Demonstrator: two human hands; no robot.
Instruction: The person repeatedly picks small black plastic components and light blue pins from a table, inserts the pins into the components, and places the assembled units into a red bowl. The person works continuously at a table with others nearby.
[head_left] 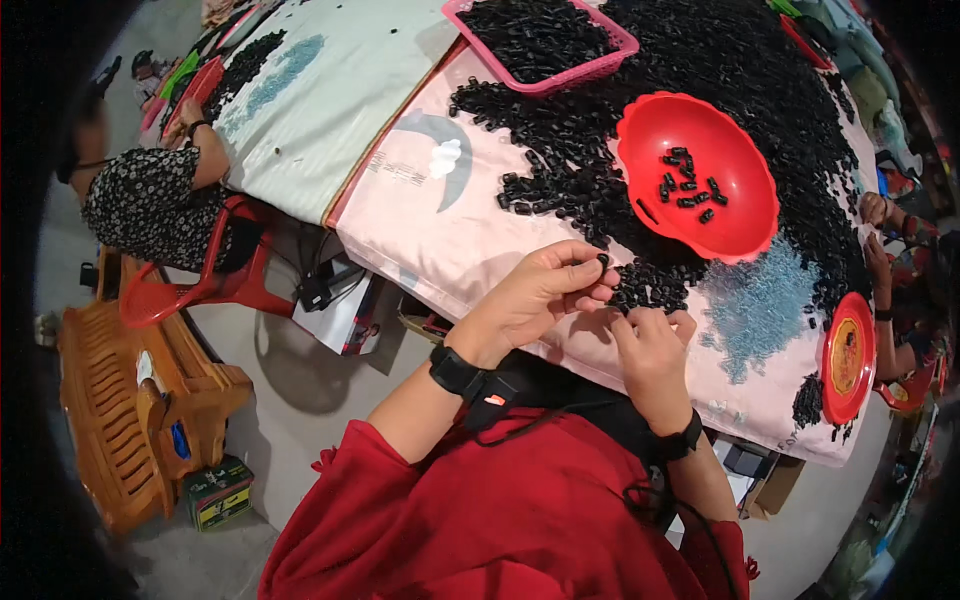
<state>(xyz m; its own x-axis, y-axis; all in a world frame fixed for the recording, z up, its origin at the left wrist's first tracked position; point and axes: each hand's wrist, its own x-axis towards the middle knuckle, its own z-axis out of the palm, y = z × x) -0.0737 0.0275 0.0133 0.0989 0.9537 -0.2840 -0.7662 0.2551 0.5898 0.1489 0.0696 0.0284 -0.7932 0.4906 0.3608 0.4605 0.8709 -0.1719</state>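
Observation:
Near the table's front edge, my left hand (535, 290) pinches a small black plastic piece (603, 260) between thumb and fingertips. My right hand (652, 365) is close beside it with curled fingers, low over the cloth; what its fingertips hold, if anything, is hidden. Just beyond both hands lies a small heap of black pieces (652, 287). To its right spreads a pile of small translucent blue pieces (758, 310). Behind these stands a red scalloped bowl (740, 165) with several black pieces (688, 185) in it.
A large spread of black pieces (570, 150) covers the far table. A pink basket (590, 70) full of them stands at the back, a red plate (850, 360) at the right edge. People's hands work at the far left (190, 112) and right (876, 212). A wooden bench (125, 400) is at left.

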